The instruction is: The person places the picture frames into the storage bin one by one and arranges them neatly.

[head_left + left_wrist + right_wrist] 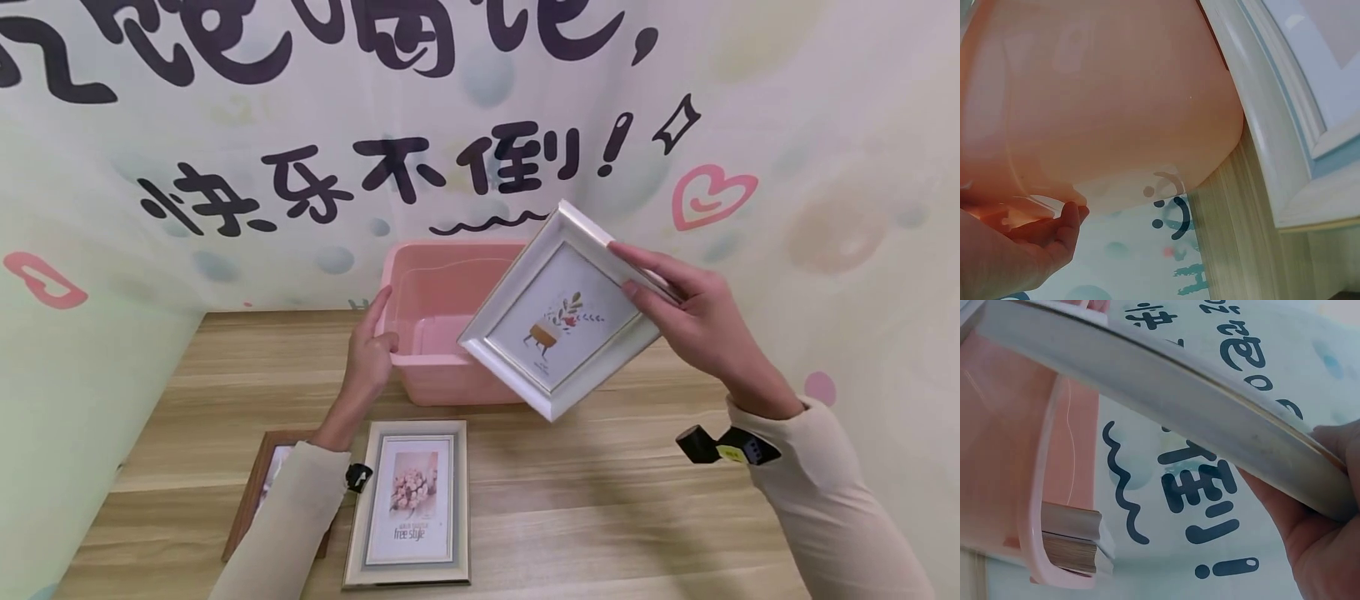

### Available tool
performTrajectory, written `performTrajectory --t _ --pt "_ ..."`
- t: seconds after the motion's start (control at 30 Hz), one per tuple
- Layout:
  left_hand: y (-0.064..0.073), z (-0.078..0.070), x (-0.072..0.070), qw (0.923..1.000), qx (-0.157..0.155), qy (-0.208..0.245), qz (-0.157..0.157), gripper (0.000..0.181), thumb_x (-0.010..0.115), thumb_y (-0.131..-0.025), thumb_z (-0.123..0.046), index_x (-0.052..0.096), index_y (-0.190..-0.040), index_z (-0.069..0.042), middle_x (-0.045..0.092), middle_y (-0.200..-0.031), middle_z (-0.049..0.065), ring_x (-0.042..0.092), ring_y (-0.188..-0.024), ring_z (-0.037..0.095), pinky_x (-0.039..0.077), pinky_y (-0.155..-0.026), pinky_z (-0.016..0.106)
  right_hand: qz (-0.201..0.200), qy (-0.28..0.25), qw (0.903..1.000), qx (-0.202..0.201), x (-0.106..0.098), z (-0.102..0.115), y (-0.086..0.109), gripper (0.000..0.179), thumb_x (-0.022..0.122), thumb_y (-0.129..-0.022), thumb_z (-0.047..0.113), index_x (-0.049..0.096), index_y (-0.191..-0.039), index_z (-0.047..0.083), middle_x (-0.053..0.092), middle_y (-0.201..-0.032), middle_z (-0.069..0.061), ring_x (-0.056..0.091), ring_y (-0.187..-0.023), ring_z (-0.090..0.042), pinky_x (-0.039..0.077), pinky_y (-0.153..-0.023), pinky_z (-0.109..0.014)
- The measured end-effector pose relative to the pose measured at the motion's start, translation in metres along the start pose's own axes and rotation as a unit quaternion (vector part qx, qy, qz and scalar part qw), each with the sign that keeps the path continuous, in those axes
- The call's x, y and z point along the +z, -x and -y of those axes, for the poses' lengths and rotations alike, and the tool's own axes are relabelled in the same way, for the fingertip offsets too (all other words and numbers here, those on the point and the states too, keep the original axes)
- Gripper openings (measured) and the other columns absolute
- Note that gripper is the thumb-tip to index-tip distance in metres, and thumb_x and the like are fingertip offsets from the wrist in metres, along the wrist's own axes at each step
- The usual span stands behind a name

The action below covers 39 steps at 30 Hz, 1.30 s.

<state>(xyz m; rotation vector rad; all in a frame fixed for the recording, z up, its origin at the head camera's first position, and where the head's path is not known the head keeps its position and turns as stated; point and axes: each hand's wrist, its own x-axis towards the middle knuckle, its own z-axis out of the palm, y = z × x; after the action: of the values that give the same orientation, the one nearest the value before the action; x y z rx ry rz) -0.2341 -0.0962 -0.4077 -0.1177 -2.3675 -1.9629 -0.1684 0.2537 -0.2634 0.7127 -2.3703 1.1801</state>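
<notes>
My right hand (701,321) grips a white picture frame (558,325) by its right edge, thumb on the front. The frame hangs tilted in the air, before the right part of a pink plastic bin (450,383), and shows a potted plant print. With my left hand (367,354) I hold the bin's left rim; in the left wrist view, the fingers (1067,234) curl at the bin's edge. Inside the bin, a pale edge (1072,519) and a brown edge (1069,551) show in the right wrist view; the held frame hides part of the bin.
A cream frame (356,567) with a flower print lies on the wooden table (600,500) in front of the bin. Left of it, a brown frame (251,492) lies partly under my left sleeve. A printed wall sheet (300,267) rises behind the bin.
</notes>
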Motion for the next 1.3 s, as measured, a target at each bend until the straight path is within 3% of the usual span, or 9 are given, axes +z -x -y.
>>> performTrajectory --t 0.2,0.33,0.57,0.77,0.87,1.03,1.3 --pt "0.001 0.001 -0.001 1.0000 -0.004 -0.002 -0.004 0.080 0.038 -0.085 0.007 0.029 -0.157 -0.025 0.024 -0.163 -0.001 0.034 -0.136 0.024 0.043 -0.088 0.036 -0.028 0.032 0.9990 0.012 0.002 -0.001 -0.010 0.042 0.059 -0.094 -0.003 0.065 -0.132 0.012 0.066 -0.127 -0.014 0.063 -0.102 0.004 0.050 -0.085 -0.014" --pt "0.000 0.002 -0.001 1.0000 0.000 -0.002 -0.005 0.080 0.037 -0.084 0.007 0.030 -0.157 -0.023 0.024 -0.163 0.000 0.034 -0.136 0.023 0.043 -0.089 0.036 -0.033 0.056 0.9978 0.013 0.002 -0.001 -0.017 0.038 0.057 -0.096 0.001 0.067 -0.131 0.014 0.066 -0.129 -0.012 0.063 -0.106 0.000 0.049 -0.087 -0.014" --pt "-0.002 0.003 -0.001 0.9999 0.010 0.000 -0.010 0.080 0.038 -0.082 0.009 0.030 -0.157 -0.017 0.025 -0.163 0.004 0.034 -0.134 0.024 0.043 -0.079 0.023 -0.044 0.053 0.9969 0.037 0.004 0.005 -0.032 0.040 0.056 -0.097 0.004 0.066 -0.132 0.020 0.064 -0.134 -0.007 0.063 -0.116 -0.026 0.051 -0.092 -0.023" --pt "-0.002 0.003 -0.001 0.9998 0.013 -0.002 -0.012 0.079 0.038 -0.083 0.009 0.032 -0.156 -0.017 0.027 -0.162 0.005 0.036 -0.132 0.027 0.043 -0.071 0.021 -0.061 0.047 0.9953 0.059 0.009 0.008 -0.041 0.040 0.055 -0.097 0.005 0.066 -0.132 0.021 0.063 -0.134 -0.006 0.062 -0.118 -0.029 0.050 -0.095 -0.034" --pt "-0.002 0.003 -0.001 0.9999 0.012 -0.001 -0.011 0.079 0.038 -0.082 0.009 0.032 -0.156 -0.018 0.028 -0.162 0.004 0.037 -0.131 0.027 0.043 -0.066 0.020 -0.058 0.035 0.9950 0.073 0.011 0.009 -0.044 0.042 0.053 -0.098 0.005 0.063 -0.135 0.022 0.060 -0.138 -0.005 0.060 -0.123 -0.029 0.048 -0.096 -0.042" --pt "-0.002 0.002 -0.001 1.0000 0.006 0.001 -0.006 0.078 0.038 -0.083 0.008 0.031 -0.157 -0.019 0.027 -0.162 0.003 0.038 -0.130 0.027 0.044 -0.073 0.022 -0.047 0.041 0.9951 0.077 0.016 0.008 -0.048 0.046 0.049 -0.099 0.003 0.057 -0.141 0.021 0.054 -0.145 -0.005 0.057 -0.127 -0.028 0.048 -0.096 -0.048" --pt "-0.001 0.001 -0.001 1.0000 0.001 -0.001 -0.004 0.079 0.038 -0.083 0.007 0.030 -0.157 -0.020 0.026 -0.163 0.003 0.039 -0.131 0.029 0.045 -0.074 0.024 -0.015 0.067 0.9931 0.095 0.028 -0.001 -0.050 0.052 0.044 -0.100 0.001 0.046 -0.149 0.017 0.049 -0.149 -0.014 0.054 -0.128 -0.036 0.047 -0.097 -0.055"
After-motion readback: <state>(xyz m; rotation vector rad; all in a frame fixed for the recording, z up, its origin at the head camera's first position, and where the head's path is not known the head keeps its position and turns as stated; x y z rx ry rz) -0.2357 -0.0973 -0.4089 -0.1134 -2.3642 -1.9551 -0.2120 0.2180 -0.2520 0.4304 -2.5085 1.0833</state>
